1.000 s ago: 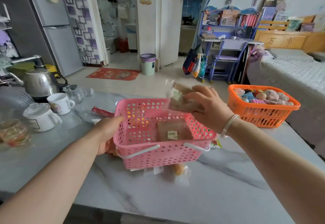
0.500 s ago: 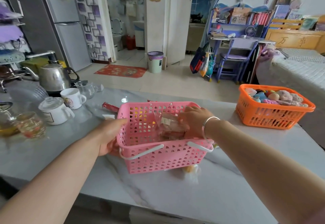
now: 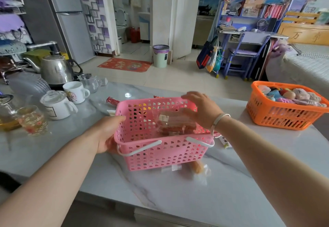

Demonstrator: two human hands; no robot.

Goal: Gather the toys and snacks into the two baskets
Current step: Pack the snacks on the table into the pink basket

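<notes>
Marble table (image 3: 178, 196) fills my view. Pink basket (image 3: 160, 148) sits mid-table, snack packs (image 3: 175, 123) inside. Orange basket (image 3: 283, 114), full of toys (image 3: 292, 95), sits at the right edge. My left hand (image 3: 106, 134) clamps the pink basket's left wall; right hand (image 3: 203, 109) hovers over the snacks, fingers spread, empty.

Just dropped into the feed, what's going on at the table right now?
A person is sorting snacks into the pink basket. The left hand steadies its left wall, while the right hand is open above clear-wrapped snack packets lying inside. The orange basket to the right already holds soft toys. A few wrapped snacks remain on the table: one at the basket's near edge and a red one behind it.
</notes>
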